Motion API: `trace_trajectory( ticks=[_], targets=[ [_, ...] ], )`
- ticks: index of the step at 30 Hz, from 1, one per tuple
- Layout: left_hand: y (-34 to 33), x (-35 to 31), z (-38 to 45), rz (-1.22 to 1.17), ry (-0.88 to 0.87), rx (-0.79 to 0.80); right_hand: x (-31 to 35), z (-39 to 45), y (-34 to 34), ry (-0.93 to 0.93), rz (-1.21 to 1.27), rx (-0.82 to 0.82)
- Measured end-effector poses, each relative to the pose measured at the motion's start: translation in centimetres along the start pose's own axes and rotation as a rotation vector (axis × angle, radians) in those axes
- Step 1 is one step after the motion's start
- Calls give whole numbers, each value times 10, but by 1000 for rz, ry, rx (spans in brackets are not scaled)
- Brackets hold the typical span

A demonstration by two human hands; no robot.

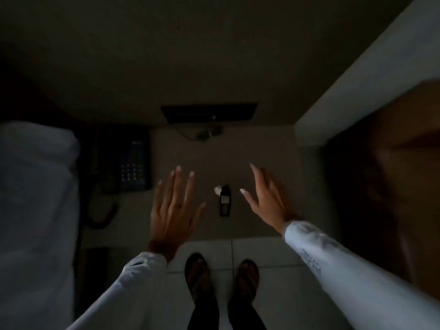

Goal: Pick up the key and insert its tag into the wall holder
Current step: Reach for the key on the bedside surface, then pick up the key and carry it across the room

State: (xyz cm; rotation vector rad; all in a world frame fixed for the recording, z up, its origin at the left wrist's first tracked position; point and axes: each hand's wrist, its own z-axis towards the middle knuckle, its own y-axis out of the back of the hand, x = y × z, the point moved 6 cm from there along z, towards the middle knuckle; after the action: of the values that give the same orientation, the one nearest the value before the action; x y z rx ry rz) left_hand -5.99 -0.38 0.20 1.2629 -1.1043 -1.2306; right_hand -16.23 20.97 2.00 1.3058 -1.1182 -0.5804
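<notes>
Head view, dim room, looking straight down. Both hands held out over the bench (262, 144), palms down, fingers spread, holding nothing. Left hand (175, 210) flat with fingers fanned forward; right hand (266, 196) tilted, thumb pointing inward, fingers extended. Light sleeves on both forearms, some print on the right sleeve (312, 260). The key (217, 190) with its dark rectangular tag (224, 202) lies on the bench between the two hands, nearer the right hand's thumb than the left hand, touching neither. The pale bit at the tag's far end is small and blurred, shape not clear. Tag lies lengthwise, pointing away from the person. Beyond the hands, at the bench's far edge, a dark rectangular panel (209, 113) sits on the wall with a small light spot on it; can't tell if that is the wall holder. Just below it, a small blurred object (204, 134) on the bench, unidentifiable. Left of the left hand, a dark telephone (133, 160) with keypad and coiled cord, near but apart from the fingers. Further left, white bedding (35, 198). Right of the right hand, a pale ledge (357, 86) and a dark brown surface. Below the hands, two sandalled feet (221, 275) on a tiled floor (262, 251).
</notes>
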Motion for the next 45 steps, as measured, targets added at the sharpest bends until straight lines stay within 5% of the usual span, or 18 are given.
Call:
trace_trajectory(
  ticks=[5, 12, 28, 37, 45],
  targets=[
    [-90, 6, -14, 5, -13, 96, -15, -7, -93, -198, 370, 62],
    [-146, 12, -8, -18, -30, 119, -11, 24, -132, -385, 663, 60],
    [-111, 22, -4, -27, -62, 40, -3, 35, -132, -675, 1022, 156],
    [18, 21, 39, -4, -110, -54, 11, 39, -11, -588, 1057, -12],
    [224, -23, 121, 1, -174, -336, 33, 60, 220, -371, 929, -211]
  ],
)
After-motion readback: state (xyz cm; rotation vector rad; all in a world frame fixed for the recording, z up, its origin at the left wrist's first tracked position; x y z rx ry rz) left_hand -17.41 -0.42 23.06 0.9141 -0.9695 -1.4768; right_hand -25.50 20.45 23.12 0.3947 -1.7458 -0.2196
